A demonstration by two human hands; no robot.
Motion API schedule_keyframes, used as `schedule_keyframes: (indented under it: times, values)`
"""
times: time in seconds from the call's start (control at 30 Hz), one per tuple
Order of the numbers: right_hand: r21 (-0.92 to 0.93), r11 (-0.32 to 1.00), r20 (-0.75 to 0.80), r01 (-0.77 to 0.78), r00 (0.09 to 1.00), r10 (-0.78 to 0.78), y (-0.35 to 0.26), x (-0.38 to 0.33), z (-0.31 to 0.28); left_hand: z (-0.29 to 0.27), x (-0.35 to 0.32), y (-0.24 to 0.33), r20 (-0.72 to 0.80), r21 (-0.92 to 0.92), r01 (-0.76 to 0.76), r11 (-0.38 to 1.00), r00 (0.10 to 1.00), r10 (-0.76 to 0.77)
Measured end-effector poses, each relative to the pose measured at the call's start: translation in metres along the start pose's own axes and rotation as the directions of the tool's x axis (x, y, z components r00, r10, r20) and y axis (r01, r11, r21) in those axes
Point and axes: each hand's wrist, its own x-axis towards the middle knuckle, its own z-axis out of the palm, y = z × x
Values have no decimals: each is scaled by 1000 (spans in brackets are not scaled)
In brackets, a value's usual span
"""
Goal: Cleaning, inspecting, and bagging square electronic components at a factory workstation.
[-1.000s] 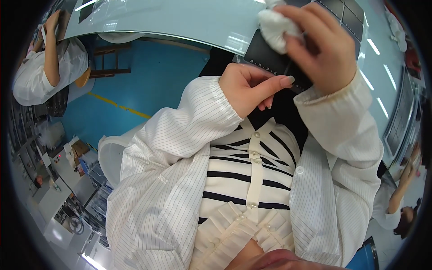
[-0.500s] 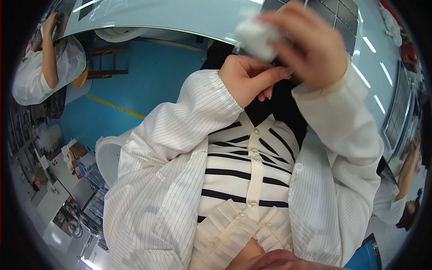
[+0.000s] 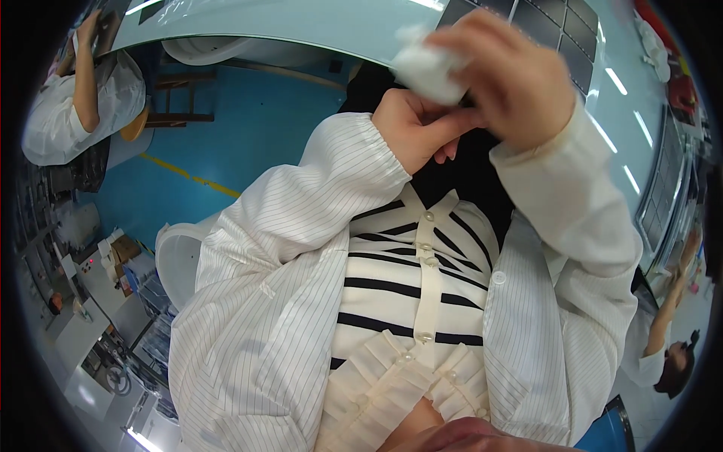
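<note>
Right hand (image 3: pixel 520 87): blurred now, and a white wad (image 3: pixel 429 69) is clamped between thumb and fingers.
White wad: seen at the table's near edge, just beside the left hand.
Left hand (image 3: pixel 418 132): curled, its thumb pointed at the right; whether the two are touching, or anything is gripped inside, cannot be told.
Table (image 3: pixel 316 26): dark panels (image 3: pixel 553 30) are laid in a grid beyond the right hand.
Blue floor (image 3: pixel 256 128): crossed by a yellow line (image 3: pixel 188 175).

right hand (image 3: pixel 520 84) blurred, white wad (image 3: pixel 429 73) smeared, perhaps cloth
</note>
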Motion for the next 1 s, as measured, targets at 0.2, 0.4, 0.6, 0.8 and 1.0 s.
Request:
schedule_keyframes:
  times: [0.2,0.4,0.6,0.8,1.0]
  values:
    - [65,991,46,116,992,-119,8,-9,2,4,3,-1,-2,-61,-21,998,1000,21]
    - [-11,1000,10,-21,1000,21,32,-13,-10,7,4,2,-21,-1,59,998,998,-59]
    - [-15,1000,7,20,1000,-20,22,-15,6,3,4,3,-7,-40,22,999,1000,-23]
    - [8,987,62,162,985,-162,15,-4,7,3,4,0,-37,-62,26,998,999,-29]
    - [-167,986,-69,2,998,-13,20,6,8,1,5,-1,-2,-39,14,999,1000,-14]
